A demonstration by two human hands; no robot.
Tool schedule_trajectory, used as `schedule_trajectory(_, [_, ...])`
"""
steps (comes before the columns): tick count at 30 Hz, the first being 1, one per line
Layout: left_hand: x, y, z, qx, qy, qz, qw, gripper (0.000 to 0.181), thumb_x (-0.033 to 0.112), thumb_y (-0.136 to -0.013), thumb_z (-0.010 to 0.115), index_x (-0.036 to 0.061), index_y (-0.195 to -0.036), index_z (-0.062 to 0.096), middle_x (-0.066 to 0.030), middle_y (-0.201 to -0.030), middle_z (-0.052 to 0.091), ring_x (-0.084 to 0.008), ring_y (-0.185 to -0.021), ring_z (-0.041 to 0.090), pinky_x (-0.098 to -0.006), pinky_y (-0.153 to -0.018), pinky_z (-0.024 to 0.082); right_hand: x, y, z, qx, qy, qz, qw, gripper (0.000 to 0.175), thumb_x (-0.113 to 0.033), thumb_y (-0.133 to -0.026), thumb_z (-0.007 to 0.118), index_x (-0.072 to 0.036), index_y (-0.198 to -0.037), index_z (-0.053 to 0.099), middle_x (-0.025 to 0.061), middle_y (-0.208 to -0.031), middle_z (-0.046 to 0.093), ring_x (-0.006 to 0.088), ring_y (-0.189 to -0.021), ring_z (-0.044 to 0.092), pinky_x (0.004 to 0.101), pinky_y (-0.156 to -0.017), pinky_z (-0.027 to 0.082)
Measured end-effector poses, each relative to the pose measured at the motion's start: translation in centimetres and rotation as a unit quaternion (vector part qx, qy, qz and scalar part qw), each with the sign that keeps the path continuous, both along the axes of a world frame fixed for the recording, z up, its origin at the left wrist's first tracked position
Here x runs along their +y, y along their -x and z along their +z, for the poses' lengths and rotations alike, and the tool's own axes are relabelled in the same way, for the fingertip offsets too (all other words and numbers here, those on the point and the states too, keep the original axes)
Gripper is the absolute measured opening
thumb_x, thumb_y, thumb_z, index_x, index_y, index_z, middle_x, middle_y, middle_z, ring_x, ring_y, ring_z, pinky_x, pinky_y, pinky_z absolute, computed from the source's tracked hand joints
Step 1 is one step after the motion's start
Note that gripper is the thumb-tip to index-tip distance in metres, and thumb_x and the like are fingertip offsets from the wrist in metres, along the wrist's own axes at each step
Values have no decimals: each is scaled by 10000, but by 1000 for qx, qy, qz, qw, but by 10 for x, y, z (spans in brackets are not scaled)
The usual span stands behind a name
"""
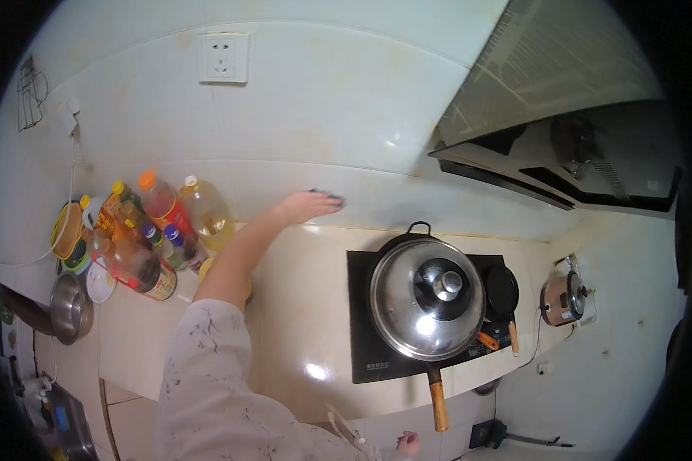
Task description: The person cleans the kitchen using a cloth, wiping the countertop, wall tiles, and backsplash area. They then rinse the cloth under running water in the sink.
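My left hand point(305, 207) reaches out over the counter to the tiled wall point(352, 178), palm side toward it. Under its fingers is a dark cloth or pad point(337, 202), mostly covered by the hand and blurred. Down at the bottom of the view, my right hand point(408, 443) is low in front of the counter, its fingers curled; whether anything is in it cannot be made out. To the right of the left hand, a wok with a wooden handle point(437, 403) sits under a shiny metal lid point(398, 299) on a black induction cooktop point(362, 346).
Several sauce and oil bottles point(207, 213) crowd the left of the counter point(300, 288), near a metal bowl point(71, 311). A small black pan point(500, 291) rests right of the wok. Farther right is a rice cooker point(559, 299). A range hood point(542, 132) juts out above.
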State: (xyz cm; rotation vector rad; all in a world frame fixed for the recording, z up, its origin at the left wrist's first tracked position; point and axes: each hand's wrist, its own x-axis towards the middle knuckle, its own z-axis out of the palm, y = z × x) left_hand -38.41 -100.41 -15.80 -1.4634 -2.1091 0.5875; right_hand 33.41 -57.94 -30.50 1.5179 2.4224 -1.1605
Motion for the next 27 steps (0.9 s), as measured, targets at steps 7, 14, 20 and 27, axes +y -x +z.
schedule_trajectory(7, [38,-15,69,-194,-191,87,958,601,98,-945,457,139,-1541,391,14,-1593,397,-150,-1472,351,-321,-1187,321,0,-36,7,-52,37,-15,998,425,-128,-893,639,-88,-1299,521,144,-1088,648,277,-941,642,367,-843,505])
schedule_trajectory(14, [147,21,57,73,-29,-14,997,575,180,-965,469,134,-1534,397,-11,-1615,357,-150,-1495,299,-323,-1206,282,-2,-10,-16,83,-55,10,995,129,10,-901,531,0,-967,643,96,-710,663,169,-650,648,307,-619,527])
schedule_trajectory(20, [31,21,-75,-224,-8,31,974,482,160,-971,506,126,-1452,496,2,-1588,402,-145,-1469,341,-326,-1222,271,-14,57,47,54,-61,17,997,266,-50,-862,651,-27,-1126,648,164,-996,699,253,-911,691,374,-791,548])
schedule_trajectory(27, [-89,-25,36,-144,-63,78,984,652,85,-890,573,210,-1516,439,6,-1586,414,-160,-1433,412,-360,-1181,323,-83,125,109,48,-225,423,877,940,-437,-756,813,-142,-1540,387,293,-1528,341,483,-1425,304,603,-1125,286])
